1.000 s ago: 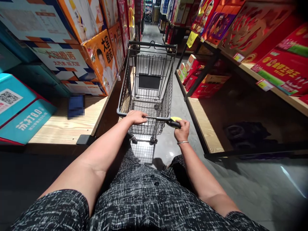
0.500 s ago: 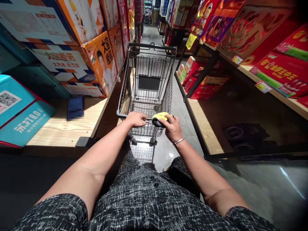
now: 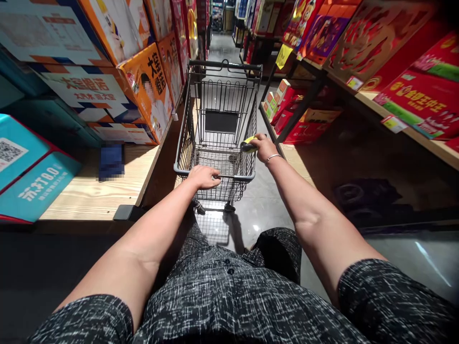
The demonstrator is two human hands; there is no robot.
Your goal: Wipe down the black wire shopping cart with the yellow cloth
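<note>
Head view: the cart point(image 3: 182, 170) is flanked by orange boxes point(image 3: 147, 91) on the left shelf point(image 3: 86, 193) and red boxes point(image 3: 418, 107) at right; the aisle is narrowed by both shelves. The handle point(image 3: 234, 177) is covered by the left hand point(image 3: 203, 177); whether gripped, cannot tell. A yellow-and-black item point(image 3: 247, 145) is clamped in the right hand point(image 3: 264, 147), at the cart's right side, contact unclear. Cart: tapered black wire mesh. Left shelf: pale, grained wood. Floor point(image 3: 260, 210): glossy grey.

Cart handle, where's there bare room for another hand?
The cart handle is bare between the left hand and the right corner, with a shorter stretch toward the left corner. Crowded: the right rim, where the right hand holds a yellow item.
</note>
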